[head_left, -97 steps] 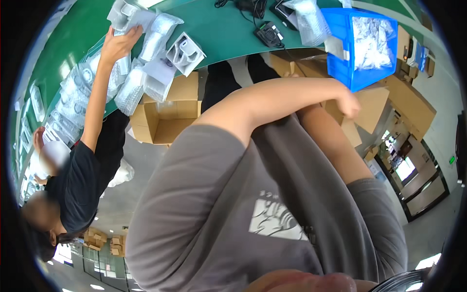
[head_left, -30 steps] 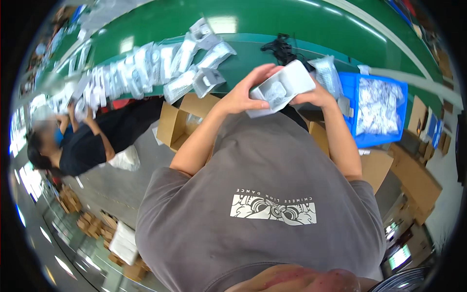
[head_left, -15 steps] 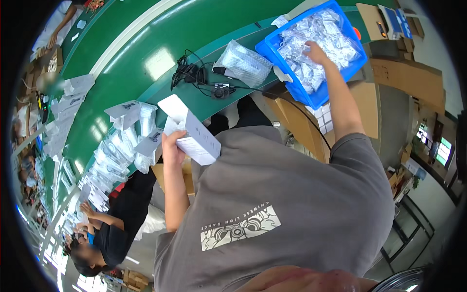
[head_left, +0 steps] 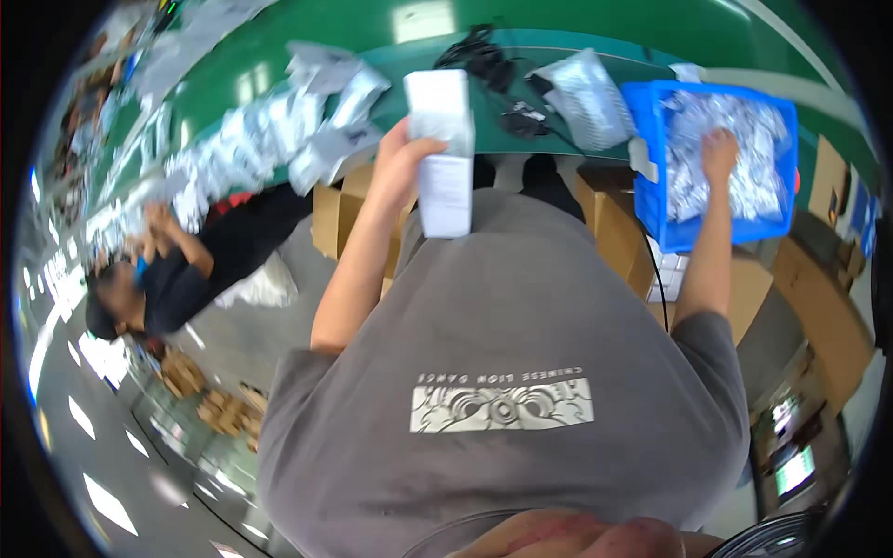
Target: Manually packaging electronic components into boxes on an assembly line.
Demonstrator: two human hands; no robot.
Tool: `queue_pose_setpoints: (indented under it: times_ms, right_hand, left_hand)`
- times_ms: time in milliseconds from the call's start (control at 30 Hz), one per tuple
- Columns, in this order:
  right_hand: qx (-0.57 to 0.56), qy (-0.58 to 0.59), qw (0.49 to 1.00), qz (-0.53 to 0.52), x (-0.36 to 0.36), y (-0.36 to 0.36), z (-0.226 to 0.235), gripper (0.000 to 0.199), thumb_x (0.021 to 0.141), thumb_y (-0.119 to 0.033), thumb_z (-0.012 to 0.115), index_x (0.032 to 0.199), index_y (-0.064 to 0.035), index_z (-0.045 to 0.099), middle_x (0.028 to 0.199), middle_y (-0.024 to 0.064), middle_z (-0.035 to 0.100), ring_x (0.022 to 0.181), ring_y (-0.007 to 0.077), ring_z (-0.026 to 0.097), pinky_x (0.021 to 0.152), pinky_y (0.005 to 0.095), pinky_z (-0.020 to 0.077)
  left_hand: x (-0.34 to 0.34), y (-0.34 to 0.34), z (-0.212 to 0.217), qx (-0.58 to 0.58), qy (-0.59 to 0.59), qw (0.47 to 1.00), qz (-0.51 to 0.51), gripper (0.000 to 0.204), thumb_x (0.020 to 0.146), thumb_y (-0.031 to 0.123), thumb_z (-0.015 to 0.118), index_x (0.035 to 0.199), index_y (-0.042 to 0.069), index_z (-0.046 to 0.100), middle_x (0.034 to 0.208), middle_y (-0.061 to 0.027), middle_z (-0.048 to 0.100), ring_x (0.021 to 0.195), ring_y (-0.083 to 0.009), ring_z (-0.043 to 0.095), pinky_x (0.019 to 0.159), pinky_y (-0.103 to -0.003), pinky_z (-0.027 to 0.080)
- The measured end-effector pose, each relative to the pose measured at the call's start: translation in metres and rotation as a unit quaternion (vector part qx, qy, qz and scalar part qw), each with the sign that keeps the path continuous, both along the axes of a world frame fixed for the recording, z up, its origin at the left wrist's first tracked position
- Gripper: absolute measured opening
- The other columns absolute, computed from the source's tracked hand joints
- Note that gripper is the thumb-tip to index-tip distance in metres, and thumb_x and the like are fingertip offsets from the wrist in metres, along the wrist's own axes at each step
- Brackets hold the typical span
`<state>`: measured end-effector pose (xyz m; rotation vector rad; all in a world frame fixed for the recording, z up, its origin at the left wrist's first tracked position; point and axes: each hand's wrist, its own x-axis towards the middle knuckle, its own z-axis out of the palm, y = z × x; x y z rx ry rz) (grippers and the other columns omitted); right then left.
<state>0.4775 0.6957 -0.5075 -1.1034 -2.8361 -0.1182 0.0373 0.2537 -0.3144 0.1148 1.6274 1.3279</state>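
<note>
The left hand (head_left: 400, 167) is clamped on a white box (head_left: 441, 153), held upright above the near edge of the green desk (head_left: 307, 56), thumb on its front face. The right hand (head_left: 719, 153) is well apart from it, reaching down into the blue bin (head_left: 656, 186) at the desk's right end, fingers among the silvery bags (head_left: 744, 139) that fill it. The picture is too blurred to tell whether it has closed on a bag or only rests on the heap.

As a judgement, the work stands midway through one cycle: a box is in hand, and a bag is being fetched but has not yet been brought to it. The bin looks well filled, so much seems left. White packs (head_left: 270, 139) crowd the desk's left part, beside another person (head_left: 186, 270) working there. A clear bag (head_left: 581, 93) and black cables (head_left: 484, 56) lie between box and bin.
</note>
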Motion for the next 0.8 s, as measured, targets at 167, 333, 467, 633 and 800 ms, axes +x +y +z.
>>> queue_pose_setpoints:
  times_ms: [167, 333, 467, 633, 800]
  right_hand:
    - [-0.179, 0.068, 0.967, -0.168, 0.006, 0.018, 0.105, 0.022, 0.096, -0.023, 0.063, 0.099, -0.0019, 0.057, 0.093, 0.0156, 0.067, 0.079, 0.0315, 0.066, 0.072, 0.0405, 0.0503]
    - [-0.295, 0.413, 0.844, -0.173, -0.150, -0.067, 0.234, 0.035, 0.100, -0.036, 0.059, 0.120, -0.0077, 0.055, 0.108, 0.0062, 0.059, 0.090, 0.0160, 0.057, 0.073, 0.0310, 0.0474]
    - [-0.631, 0.335, 0.681, 0.159, -0.283, -0.184, 0.296, 0.045, 0.092, -0.019, 0.068, 0.131, -0.0083, 0.048, 0.110, 0.0015, 0.055, 0.096, 0.0100, 0.054, 0.077, 0.0230, 0.0464]
    - [-0.624, 0.122, 0.703, 0.319, -0.362, -0.233, 0.270, 0.034, 0.085, -0.004, 0.072, 0.115, -0.0037, 0.056, 0.114, 0.0037, 0.056, 0.100, 0.0097, 0.055, 0.077, 0.0290, 0.0490]
    - [-0.538, -0.078, 0.743, 0.390, -0.369, -0.258, 0.251, 0.029, 0.080, -0.005, 0.073, 0.106, -0.0010, 0.061, 0.097, 0.0087, 0.064, 0.088, 0.0182, 0.063, 0.075, 0.0328, 0.0504]
  left_hand:
    - [-0.006, 0.007, 0.009, -0.034, 0.023, 0.999, -0.035, 0.041, 0.080, 0.012, 0.069, 0.116, -0.005, 0.061, 0.104, -0.0114, 0.070, 0.091, -0.0190, 0.067, 0.082, -0.033, 0.051]
    - [-0.006, 0.006, 0.005, -0.029, 0.042, 0.996, -0.071, 0.045, 0.080, 0.016, 0.071, 0.119, -0.005, 0.060, 0.104, -0.0124, 0.069, 0.094, -0.0188, 0.066, 0.085, -0.033, 0.051]
    - [-0.004, 0.015, 0.004, -0.005, 0.037, 0.993, -0.108, 0.054, 0.077, 0.019, 0.075, 0.120, -0.009, 0.056, 0.109, -0.0165, 0.069, 0.097, -0.0227, 0.068, 0.087, -0.034, 0.053]
    - [-0.007, 0.006, 0.003, 0.043, 0.064, 0.985, -0.157, 0.060, 0.077, 0.026, 0.079, 0.121, -0.008, 0.054, 0.112, -0.0177, 0.066, 0.101, -0.0230, 0.067, 0.088, -0.034, 0.052]
    - [-0.009, -0.017, 0.003, 0.083, 0.122, 0.971, -0.189, 0.081, 0.075, 0.039, 0.084, 0.130, -0.004, 0.045, 0.119, -0.0190, 0.062, 0.104, -0.0231, 0.065, 0.088, -0.035, 0.052]
